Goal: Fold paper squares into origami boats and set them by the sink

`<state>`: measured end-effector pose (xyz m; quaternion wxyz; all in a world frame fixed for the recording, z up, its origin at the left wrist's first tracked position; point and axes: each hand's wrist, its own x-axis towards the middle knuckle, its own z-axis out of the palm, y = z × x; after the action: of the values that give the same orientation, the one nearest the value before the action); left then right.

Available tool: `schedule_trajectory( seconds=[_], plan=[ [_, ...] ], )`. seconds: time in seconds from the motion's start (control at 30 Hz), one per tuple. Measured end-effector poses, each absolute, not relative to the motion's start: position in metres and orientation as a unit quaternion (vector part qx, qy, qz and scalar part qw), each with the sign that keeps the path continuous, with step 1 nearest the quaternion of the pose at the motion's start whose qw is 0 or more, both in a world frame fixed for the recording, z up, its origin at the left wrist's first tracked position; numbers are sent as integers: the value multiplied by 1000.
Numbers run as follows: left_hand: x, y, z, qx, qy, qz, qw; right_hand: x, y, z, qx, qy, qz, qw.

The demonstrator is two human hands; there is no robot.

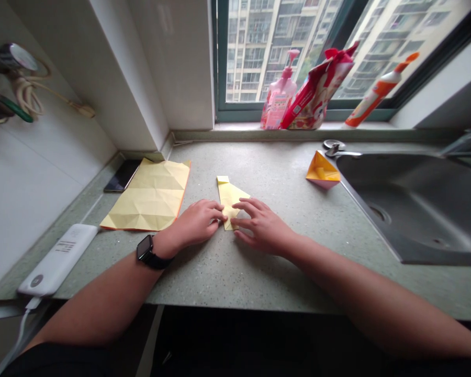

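A small piece of folded yellow paper [228,192] lies on the countertop in front of me, narrow at its far end, with a little folded flap there. My left hand [199,222], with a black watch on its wrist, has its fingers bent together and its fingertips gripping the paper's near left edge. Over the near right part of the paper rests my right hand [261,222], fingers spread and fingertips touching it. These fingers hide part of the paper. To the left lies a stack of creased yellow sheets [153,191] with orange edges.
A folded orange paper piece [322,172] stands beside the steel sink [380,209]. At left are a phone [121,175] and a white power bank [58,259] with a cable. A pink pump bottle [278,99], red bag [320,91] and orange-white bottle [377,94] line the windowsill.
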<state>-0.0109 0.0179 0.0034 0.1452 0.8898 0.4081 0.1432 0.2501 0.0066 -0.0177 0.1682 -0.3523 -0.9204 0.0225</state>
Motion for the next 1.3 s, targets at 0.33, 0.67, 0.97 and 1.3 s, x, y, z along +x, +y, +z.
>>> schedule_trajectory(
  seconds=[0.33,0.67,0.97,1.3],
  plan=[
    [-10,20,3,888,406,144,159,239,-5,-15,-293,-940,57,163],
    [-13,15,3,903,366,159,161,293,48,-26,-511,-831,50,216],
    [-16,16,0,910,342,170,163,290,50,-39,-451,-848,154,232],
    [-12,15,1,912,313,190,184,292,54,-46,-474,-814,175,286]
  ],
)
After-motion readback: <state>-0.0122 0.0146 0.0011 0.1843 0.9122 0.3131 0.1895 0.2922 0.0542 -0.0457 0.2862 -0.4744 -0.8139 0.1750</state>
